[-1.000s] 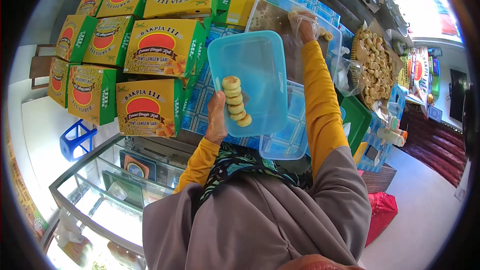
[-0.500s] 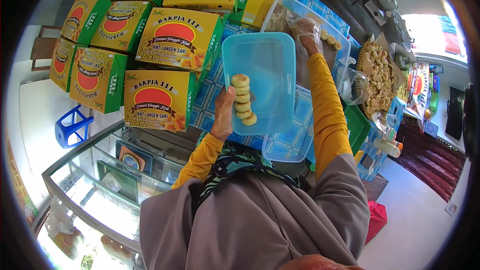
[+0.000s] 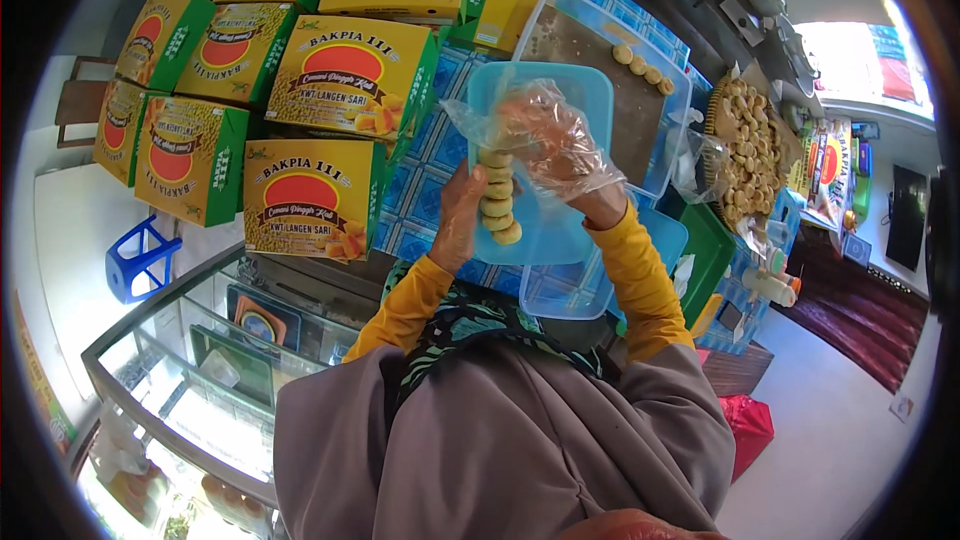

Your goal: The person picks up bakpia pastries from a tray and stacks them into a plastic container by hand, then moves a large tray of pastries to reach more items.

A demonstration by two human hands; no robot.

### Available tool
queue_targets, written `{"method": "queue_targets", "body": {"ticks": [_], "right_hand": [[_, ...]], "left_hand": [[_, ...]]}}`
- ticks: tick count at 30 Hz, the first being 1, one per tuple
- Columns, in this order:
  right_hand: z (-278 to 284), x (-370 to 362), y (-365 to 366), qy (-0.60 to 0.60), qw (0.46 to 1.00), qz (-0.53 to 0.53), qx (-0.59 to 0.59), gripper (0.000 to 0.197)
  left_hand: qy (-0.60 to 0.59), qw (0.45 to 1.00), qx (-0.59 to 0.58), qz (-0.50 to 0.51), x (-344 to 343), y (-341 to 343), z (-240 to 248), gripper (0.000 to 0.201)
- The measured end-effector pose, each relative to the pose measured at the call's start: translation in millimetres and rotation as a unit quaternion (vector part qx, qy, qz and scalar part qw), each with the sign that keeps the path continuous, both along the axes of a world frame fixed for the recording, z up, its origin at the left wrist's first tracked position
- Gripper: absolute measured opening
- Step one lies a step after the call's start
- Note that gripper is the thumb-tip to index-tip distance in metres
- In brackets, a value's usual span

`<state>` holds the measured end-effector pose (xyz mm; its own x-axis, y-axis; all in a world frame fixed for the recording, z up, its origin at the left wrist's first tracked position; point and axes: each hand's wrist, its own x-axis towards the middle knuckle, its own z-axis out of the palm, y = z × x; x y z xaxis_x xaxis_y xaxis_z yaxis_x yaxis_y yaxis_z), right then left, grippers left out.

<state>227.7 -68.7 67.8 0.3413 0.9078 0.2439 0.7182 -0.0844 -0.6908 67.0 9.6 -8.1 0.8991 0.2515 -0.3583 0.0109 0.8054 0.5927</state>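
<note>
My left hand [image 3: 461, 217] grips the left side of a blue plastic container [image 3: 558, 235], its thumb over the rim beside a row of small round pastries [image 3: 497, 207] standing on edge. Over the container, my right hand [image 3: 550, 143] wears a loose clear plastic glove. Its fingers are curled at the far end of the row; the crumpled glove hides what they hold. Just beyond, to the right, a large clear plastic box [image 3: 600, 105] holds several pastries [image 3: 637, 64] along its far right side.
Yellow-and-green cardboard boxes [image 3: 345, 80] are stacked at the left. A round woven tray [image 3: 745, 150] heaped with pastries stands at the right, near a green tray [image 3: 712, 240]. A clear lid [image 3: 565, 292] lies near me. A glass display case [image 3: 180, 360] is at lower left.
My right hand has come from the clear box to the row in the blue container. The container and my left hand have shifted slightly right. More pastries show in the clear box.
</note>
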Motion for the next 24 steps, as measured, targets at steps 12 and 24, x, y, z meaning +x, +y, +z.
{"method": "queue_targets", "body": {"ticks": [12, 24], "right_hand": [[12.2, 10.3, -31.4, 0.021, 0.986, -0.07, 0.152, 0.042], [-164.9, 237.6, -73.4, -0.189, 0.868, -0.403, -0.221, 0.044]], "left_hand": [[-0.089, 0.984, -0.156, -0.015, -10.6, -5.8, -8.3, 0.06], [-0.07, 0.995, -0.076, -0.011, -41.6, 14.1, -29.2, 0.072]]}}
